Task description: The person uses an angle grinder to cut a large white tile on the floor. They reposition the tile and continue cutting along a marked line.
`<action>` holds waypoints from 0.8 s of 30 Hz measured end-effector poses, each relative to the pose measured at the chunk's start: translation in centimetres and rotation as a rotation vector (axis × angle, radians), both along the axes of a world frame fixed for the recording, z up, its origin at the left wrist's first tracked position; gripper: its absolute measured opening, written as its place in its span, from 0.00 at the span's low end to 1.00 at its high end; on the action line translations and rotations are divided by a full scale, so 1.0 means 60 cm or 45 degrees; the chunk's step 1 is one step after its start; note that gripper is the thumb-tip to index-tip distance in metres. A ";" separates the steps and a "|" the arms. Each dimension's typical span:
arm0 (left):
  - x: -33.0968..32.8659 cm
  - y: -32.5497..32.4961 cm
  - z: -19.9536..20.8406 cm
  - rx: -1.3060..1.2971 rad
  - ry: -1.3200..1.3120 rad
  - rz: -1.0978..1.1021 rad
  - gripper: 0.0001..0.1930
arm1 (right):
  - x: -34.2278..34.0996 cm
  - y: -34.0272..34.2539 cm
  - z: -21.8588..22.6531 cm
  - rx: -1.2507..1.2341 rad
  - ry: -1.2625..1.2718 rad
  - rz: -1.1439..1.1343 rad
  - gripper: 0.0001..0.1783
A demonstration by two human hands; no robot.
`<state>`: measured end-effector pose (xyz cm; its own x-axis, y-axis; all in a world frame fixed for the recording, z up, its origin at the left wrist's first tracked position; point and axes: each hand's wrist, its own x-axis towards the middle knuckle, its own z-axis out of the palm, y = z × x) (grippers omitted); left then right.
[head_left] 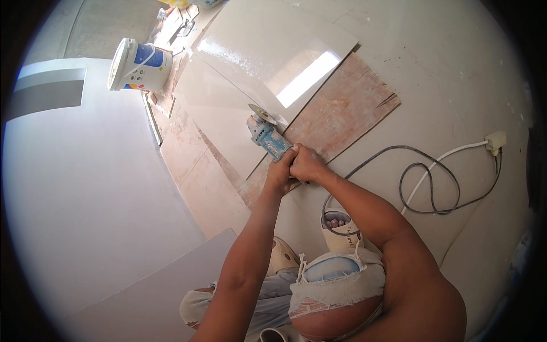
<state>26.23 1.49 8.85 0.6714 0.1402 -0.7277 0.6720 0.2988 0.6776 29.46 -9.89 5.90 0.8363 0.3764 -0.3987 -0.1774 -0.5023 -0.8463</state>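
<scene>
- Wall point(85, 188), pale and smooth, fills the left of the frame, with a grey band at its upper left.
- Bucket point(138, 65), white with a blue and yellow label, lies tipped on its side on the floor at the upper left, just beside the wall.
- Large glossy tile point(250, 68) lies flat at upper centre, partly over a reddish worn board point(347, 108).
- Angle grinder point(266, 135), blue and dusty, sits at the centre of the frame with its disc over the tile's lower edge.
- Left hand point(279, 174) is clenched around the grinder's rear body; right hand point(307, 163) is closed on it just beside, the two hands touching.
- Black cable point(430, 188) loops on the floor to the right of the hands.
- White socket block point(494, 141) lies at the far right, a white cord running to it.
</scene>
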 end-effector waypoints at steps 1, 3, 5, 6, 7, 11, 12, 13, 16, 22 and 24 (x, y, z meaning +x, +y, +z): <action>0.000 0.000 0.000 0.000 -0.002 0.004 0.27 | 0.000 0.000 0.001 -0.002 -0.003 -0.003 0.28; 0.000 0.000 0.000 -0.018 0.004 0.001 0.26 | 0.000 -0.001 0.003 -0.008 -0.007 0.009 0.28; 0.000 0.001 -0.002 -0.009 0.004 -0.027 0.28 | 0.001 -0.001 0.003 -0.008 -0.013 0.017 0.28; 0.000 0.001 -0.003 0.009 0.001 -0.052 0.30 | 0.001 -0.002 0.001 -0.005 -0.014 0.019 0.28; -0.002 0.002 -0.005 0.026 -0.002 -0.074 0.31 | 0.000 -0.001 0.002 -0.003 -0.015 0.024 0.28; -0.003 0.001 -0.009 0.023 -0.022 -0.068 0.30 | -0.001 -0.004 0.002 -0.014 -0.021 0.014 0.29; -0.004 -0.002 -0.009 0.028 -0.032 -0.069 0.30 | -0.001 -0.004 -0.003 -0.007 -0.028 0.013 0.29; -0.005 -0.001 -0.009 0.032 -0.043 -0.065 0.30 | -0.002 -0.003 0.000 0.000 -0.035 0.016 0.30; -0.006 -0.001 -0.009 -0.038 -0.034 0.022 0.25 | -0.005 -0.007 0.011 -0.003 -0.015 0.016 0.30; -0.011 -0.002 -0.019 0.000 -0.055 -0.032 0.28 | -0.008 -0.006 -0.014 0.010 -0.051 0.022 0.30; -0.013 -0.002 -0.019 -0.016 -0.043 -0.031 0.27 | -0.010 -0.007 -0.013 0.006 -0.039 0.017 0.29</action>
<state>25.43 1.35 7.69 0.6990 0.1148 -0.7059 0.6557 0.2911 0.6966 28.86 -10.29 5.12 0.8431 0.3893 -0.3710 -0.1447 -0.5002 -0.8537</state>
